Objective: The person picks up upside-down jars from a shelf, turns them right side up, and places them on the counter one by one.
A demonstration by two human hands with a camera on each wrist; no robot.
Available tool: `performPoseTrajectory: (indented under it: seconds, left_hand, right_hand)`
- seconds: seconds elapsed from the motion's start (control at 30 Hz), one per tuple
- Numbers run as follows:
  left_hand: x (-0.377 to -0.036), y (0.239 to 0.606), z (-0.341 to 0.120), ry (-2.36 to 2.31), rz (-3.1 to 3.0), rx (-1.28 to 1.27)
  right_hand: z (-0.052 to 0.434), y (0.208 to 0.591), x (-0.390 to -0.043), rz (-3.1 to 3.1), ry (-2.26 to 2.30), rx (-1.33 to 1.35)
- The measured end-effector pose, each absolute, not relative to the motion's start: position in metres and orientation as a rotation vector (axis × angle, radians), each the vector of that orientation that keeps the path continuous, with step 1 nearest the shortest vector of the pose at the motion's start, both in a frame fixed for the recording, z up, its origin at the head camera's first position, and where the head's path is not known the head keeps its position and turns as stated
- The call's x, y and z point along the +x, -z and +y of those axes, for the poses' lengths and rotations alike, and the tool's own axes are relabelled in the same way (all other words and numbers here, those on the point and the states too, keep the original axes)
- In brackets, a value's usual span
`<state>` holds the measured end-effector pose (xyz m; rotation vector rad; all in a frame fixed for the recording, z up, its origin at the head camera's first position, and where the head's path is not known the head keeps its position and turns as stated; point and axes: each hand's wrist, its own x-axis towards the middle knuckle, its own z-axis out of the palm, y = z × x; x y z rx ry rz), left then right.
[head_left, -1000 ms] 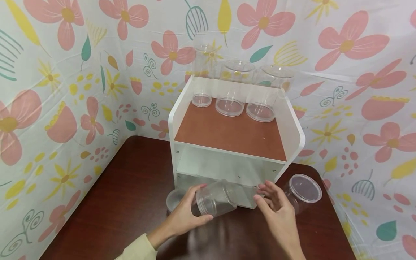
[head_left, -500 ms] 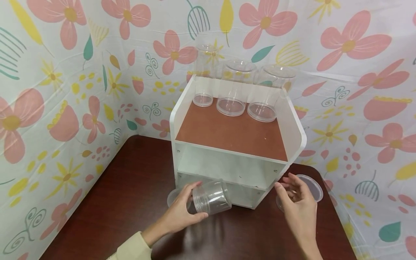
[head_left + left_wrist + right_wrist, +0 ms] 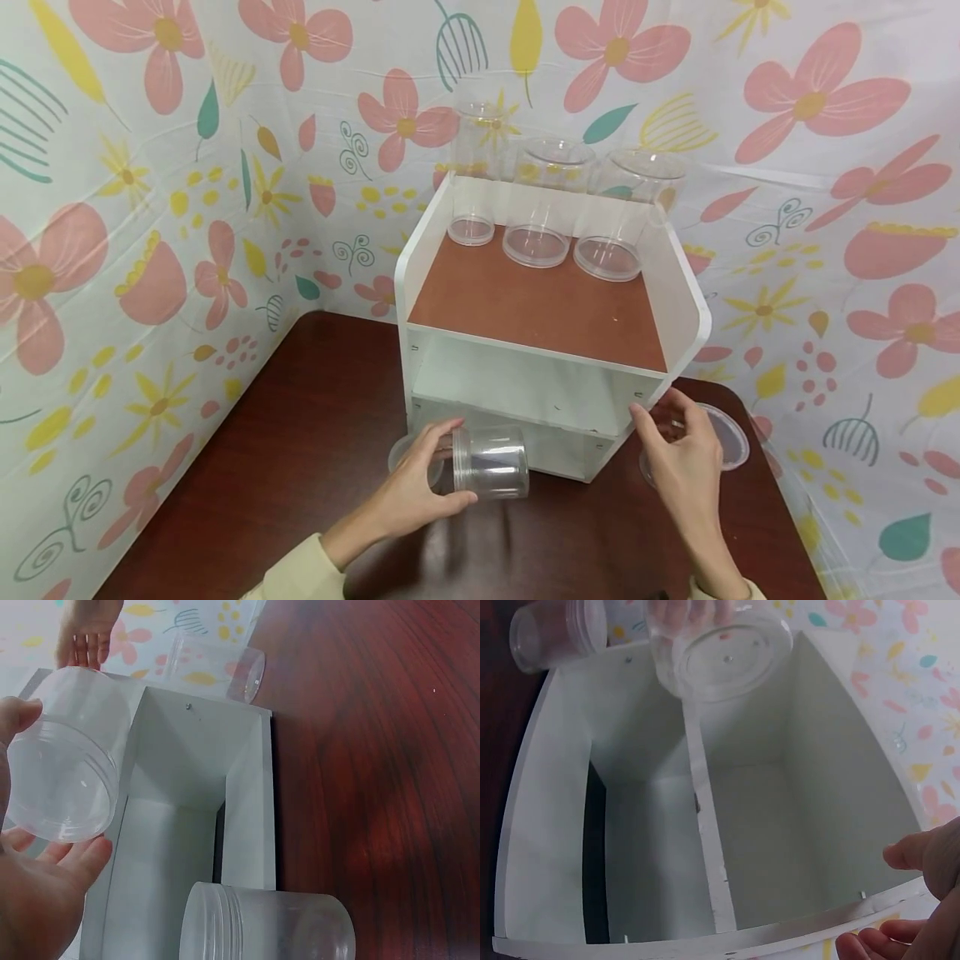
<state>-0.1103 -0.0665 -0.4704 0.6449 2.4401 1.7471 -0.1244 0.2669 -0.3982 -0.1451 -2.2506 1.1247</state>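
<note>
The left grip [image 3: 416, 492] grasps a clear jar [image 3: 491, 462], thumb and fingers curled round it, holding it on its side just in front of the white shelf [image 3: 678, 292], at its 7 o'clock corner. Behind that hand a second jar [image 3: 401, 454] lies on the bench [image 3: 300, 450]. The right grip [image 3: 678, 467] hangs released, fingers loosely bent, at the shelf's 4 o'clock corner, just before a lidded jar [image 3: 731, 433]. Three jars [image 3: 536, 204] stand on top at 12 o'clock.

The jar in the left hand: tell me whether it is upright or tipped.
Tipped. The jar lies sideways in the left hand, its threaded mouth against the palm, before the shelf.
</note>
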Motion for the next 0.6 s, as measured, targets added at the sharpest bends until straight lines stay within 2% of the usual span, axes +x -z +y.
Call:
performPoseTrajectory:
  seconds: [0.6]
  left_hand:
    - [-0.113,0.470,-0.074,-1.709,2.550,0.703]
  right_hand:
    - [0.263,0.407,-0.140,-2.171,-1.007,-0.127]
